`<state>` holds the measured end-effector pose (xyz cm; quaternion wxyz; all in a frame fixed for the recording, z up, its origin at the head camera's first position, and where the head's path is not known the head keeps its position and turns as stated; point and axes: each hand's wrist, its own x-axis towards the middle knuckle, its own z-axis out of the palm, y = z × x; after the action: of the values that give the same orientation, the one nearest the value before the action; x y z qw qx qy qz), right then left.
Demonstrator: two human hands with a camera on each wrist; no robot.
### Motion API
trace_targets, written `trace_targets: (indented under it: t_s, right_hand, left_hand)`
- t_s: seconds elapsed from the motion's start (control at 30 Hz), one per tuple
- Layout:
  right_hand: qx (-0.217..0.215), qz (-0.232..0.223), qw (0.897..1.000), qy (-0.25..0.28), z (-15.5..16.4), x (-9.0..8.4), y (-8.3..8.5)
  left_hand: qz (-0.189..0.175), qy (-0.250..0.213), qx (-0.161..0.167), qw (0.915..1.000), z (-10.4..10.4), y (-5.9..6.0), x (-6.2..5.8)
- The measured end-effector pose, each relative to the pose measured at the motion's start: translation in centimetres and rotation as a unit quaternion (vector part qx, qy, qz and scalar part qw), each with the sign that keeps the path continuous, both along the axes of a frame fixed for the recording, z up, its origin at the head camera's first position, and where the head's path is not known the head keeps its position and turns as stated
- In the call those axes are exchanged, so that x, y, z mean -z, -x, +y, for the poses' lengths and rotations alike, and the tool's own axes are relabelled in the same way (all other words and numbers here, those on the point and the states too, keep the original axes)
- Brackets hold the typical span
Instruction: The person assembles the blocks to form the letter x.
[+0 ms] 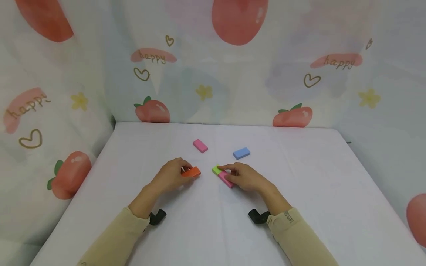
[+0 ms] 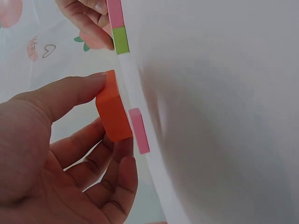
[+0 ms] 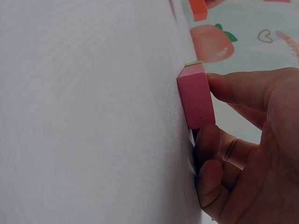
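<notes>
My left hand [image 1: 172, 173] pinches an orange rectangular block [image 1: 192, 172] between thumb and fingers, just left of the table's middle. In the left wrist view the orange block [image 2: 113, 109] shows one broad face, with the thumb at its upper end. My right hand [image 1: 245, 175] grips a pink block [image 1: 226, 179] by its sides. A lime-green block [image 1: 216, 169] sits end to end with this pink block, at its far left end, and a fingertip reaches its edge. The right wrist view shows the pink block's end face [image 3: 197, 100], with the green one mostly hidden behind it.
Beyond the hands, a second pink block [image 1: 200, 145] and a blue block [image 1: 241, 153] lie apart on the white-covered table [image 1: 213, 229]. A printed cloth [image 1: 233, 92] hangs along the table's back edge and both sides.
</notes>
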<state>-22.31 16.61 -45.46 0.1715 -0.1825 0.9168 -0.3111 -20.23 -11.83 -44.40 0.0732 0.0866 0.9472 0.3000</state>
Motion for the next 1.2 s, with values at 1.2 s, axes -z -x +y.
trace_targets:
  t_s: [1.2]
  right_hand:
    - [0.000, 0.004, 1.000, 0.008, -0.2, 0.1, 0.1]
  left_hand:
    - [0.007, 0.024, 0.044, 0.9987, 4.7, 0.4, 0.6]
